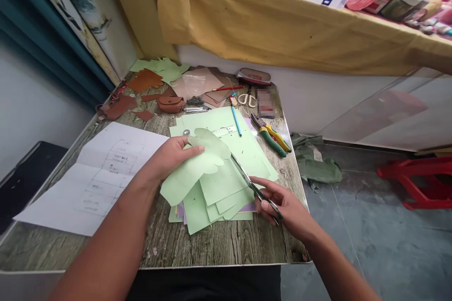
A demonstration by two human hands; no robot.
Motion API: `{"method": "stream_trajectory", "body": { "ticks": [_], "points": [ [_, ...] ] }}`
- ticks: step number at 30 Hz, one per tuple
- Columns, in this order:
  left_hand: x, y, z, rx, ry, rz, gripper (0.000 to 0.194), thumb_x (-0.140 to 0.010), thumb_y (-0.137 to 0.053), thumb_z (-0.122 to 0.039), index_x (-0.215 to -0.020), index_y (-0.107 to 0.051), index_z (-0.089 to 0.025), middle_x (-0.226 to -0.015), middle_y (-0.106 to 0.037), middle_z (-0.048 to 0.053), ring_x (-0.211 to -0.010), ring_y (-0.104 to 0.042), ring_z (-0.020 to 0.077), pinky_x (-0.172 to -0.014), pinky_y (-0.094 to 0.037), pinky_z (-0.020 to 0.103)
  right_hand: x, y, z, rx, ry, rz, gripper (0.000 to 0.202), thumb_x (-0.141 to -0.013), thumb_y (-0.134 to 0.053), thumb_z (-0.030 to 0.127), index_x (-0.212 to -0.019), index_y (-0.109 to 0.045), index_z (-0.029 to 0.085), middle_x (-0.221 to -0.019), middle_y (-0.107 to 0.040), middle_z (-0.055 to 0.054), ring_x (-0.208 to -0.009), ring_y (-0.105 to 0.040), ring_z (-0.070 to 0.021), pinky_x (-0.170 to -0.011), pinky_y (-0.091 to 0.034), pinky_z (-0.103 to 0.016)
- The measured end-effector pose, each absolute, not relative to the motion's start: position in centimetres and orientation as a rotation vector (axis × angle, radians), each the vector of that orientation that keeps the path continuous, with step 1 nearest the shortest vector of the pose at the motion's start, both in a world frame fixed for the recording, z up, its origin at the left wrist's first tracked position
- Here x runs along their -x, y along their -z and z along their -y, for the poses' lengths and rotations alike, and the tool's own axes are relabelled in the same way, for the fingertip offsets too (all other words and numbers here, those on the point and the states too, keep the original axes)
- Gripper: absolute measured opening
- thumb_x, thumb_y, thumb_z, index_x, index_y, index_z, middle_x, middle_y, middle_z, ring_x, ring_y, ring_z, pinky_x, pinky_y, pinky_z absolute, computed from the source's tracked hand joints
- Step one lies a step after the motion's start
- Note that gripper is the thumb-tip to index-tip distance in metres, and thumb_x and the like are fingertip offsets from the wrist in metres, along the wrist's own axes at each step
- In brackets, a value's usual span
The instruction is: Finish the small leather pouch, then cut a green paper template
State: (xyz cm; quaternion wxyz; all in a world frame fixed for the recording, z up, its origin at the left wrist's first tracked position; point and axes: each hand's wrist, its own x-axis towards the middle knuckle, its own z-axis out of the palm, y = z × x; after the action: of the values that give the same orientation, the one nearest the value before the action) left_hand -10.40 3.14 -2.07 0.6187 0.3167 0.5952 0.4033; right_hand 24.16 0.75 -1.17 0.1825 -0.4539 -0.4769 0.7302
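My left hand (pixel 173 156) pinches a pale green paper cut-out (pixel 190 167) between thumb and fingers; its far end has rounded, scalloped edges. My right hand (pixel 278 204) is closed around the handles of a pair of scissors (pixel 250 182). The scissor tips point up and left, close to the right edge of the cut-out; whether they touch it I cannot tell. Beneath both lies a loose stack of green paper sheets (pixel 243 150), with some purple showing at its edges. On the stack are a blue pencil (pixel 236 121) and a clear ruler (pixel 225 130), partly covered by the cut-out.
A creased white sheet with a drawn diagram (pixel 106 169) covers the table's left side. Pliers (pixel 271 135) with green and yellow handles lie near the right edge. Behind are a brown leather pouch (pixel 170 104), leather scraps (pixel 144 80) and white-handled scissors (pixel 246 99). A red stool (pixel 416 178) stands right.
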Motion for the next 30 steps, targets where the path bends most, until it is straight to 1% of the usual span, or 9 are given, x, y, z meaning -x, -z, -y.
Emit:
{"method": "stream_trajectory", "body": {
  "ticks": [4,9,13,17,21,23,25,27,30],
  "points": [
    [10.9,2.4,-3.3,-0.704,-0.962,-1.365,0.042,-0.066,-0.099,-0.048,-0.094,-0.083,-0.02,-0.092,-0.085,0.01,-0.074,-0.078,0.0262,-0.063,-0.064,0.034,-25.6,1.4,-0.7,1.232,-2.119,1.392,0.081,-0.083,-0.09,0.065,-0.153,-0.066,0.031,-0.085,-0.062,-0.001,-0.059,-0.044,-0.0134,-0.053,-0.037,-0.028],
    [11.2,2.7,-3.5,-0.682,-0.977,-1.327,0.042,-0.066,-0.099,-0.048,-0.092,-0.084,-0.02,-0.092,-0.085,0.011,-0.073,-0.078,0.0247,-0.063,-0.064,0.033,-26.7,1.4,-0.3,1.261,-2.144,1.443,0.069,-0.082,-0.094,0.049,-0.146,-0.074,0.039,-0.084,-0.059,-0.001,-0.072,-0.05,-0.0185,-0.061,-0.042,-0.03],
    [11.2,2.8,-3.5,-0.669,-0.979,-1.322,0.039,-0.066,-0.099,-0.045,-0.091,-0.084,-0.02,-0.09,-0.085,0.011,-0.071,-0.078,0.0251,-0.062,-0.065,0.034,-27.0,1.4,-0.3,1.253,-2.177,1.455,0.071,-0.076,-0.098,0.047,-0.143,-0.077,0.042,-0.086,-0.059,-0.001,-0.077,-0.053,-0.0203,-0.07,-0.047,-0.035],
    [11.0,2.2,-3.5,-0.621,-1.026,-1.306,0.038,-0.067,-0.099,-0.041,-0.095,-0.083,-0.019,-0.088,-0.084,0.01,-0.072,-0.078,0.0241,-0.063,-0.065,0.031,-27.1,1.5,-0.6,1.21,-2.203,1.458,0.075,-0.073,-0.099,0.055,-0.143,-0.077,0.04,-0.087,-0.059,-0.001,-0.077,-0.053,-0.0209,-0.07,-0.046,-0.035],
    [10.4,-0.1,-2.8,-0.566,-1.055,-1.329,0.034,-0.069,-0.097,-0.037,-0.09,-0.079,-0.018,-0.082,-0.082,0.008,-0.066,-0.076,0.023,-0.059,-0.064,0.031,-27.1,1.7,-0.8,1.106,-2.196,1.37,0.084,-0.075,-0.096,0.064,-0.149,-0.073,0.032,-0.083,-0.06,-0.002,-0.07,-0.048,-0.0177,-0.061,-0.04,-0.03],
    [10.1,-1.4,-2.4,-0.565,-1.054,-1.332,0.033,-0.071,-0.096,-0.039,-0.09,-0.079,-0.019,-0.081,-0.081,0.008,-0.065,-0.076,0.0231,-0.057,-0.064,0.03,-26.6,2.0,-1.0,1.117,-2.093,1.332,0.082,-0.083,-0.091,0.062,-0.154,-0.068,0.029,-0.08,-0.057,0.0,-0.063,-0.044,-0.0145,-0.057,-0.036,-0.028],
    [9.7,-2.4,-2.3,-0.605,-1.002,-1.309,0.033,-0.068,-0.097,-0.037,-0.091,-0.08,-0.02,-0.083,-0.082,0.008,-0.067,-0.077,0.0245,-0.057,-0.064,0.03,-25.6,2.3,-1.4,1.173,-1.947,1.307,0.075,-0.091,-0.086,0.057,-0.156,-0.065,0.027,-0.079,-0.056,0.001,-0.057,-0.041,-0.0118,-0.057,-0.036,-0.029],
    [9.2,-3.0,-2.5,-0.672,-0.905,-1.29,0.034,-0.065,-0.098,-0.034,-0.093,-0.082,-0.022,-0.085,-0.082,0.009,-0.067,-0.078,0.0259,-0.056,-0.063,0.03,-24.2,2.5,-2.0,1.178,-1.844,1.271,0.074,-0.092,-0.085,0.055,-0.155,-0.064,0.023,-0.078,-0.056,0.002,-0.054,-0.041,-0.0108,-0.056,-0.037,-0.03],
    [8.2,-3.3,-3.3,-0.808,-0.716,-1.265,0.033,-0.067,-0.096,-0.032,-0.097,-0.084,-0.024,-0.088,-0.082,0.01,-0.069,-0.079,0.0293,-0.056,-0.063,0.033,-22.3,2.4,-3.0,1.129,-1.82,1.227,0.073,-0.091,-0.085,0.053,-0.154,-0.064,0.023,-0.081,-0.056,0.003,-0.053,-0.045,-0.0106,-0.055,-0.039,-0.03]
  ]
}}
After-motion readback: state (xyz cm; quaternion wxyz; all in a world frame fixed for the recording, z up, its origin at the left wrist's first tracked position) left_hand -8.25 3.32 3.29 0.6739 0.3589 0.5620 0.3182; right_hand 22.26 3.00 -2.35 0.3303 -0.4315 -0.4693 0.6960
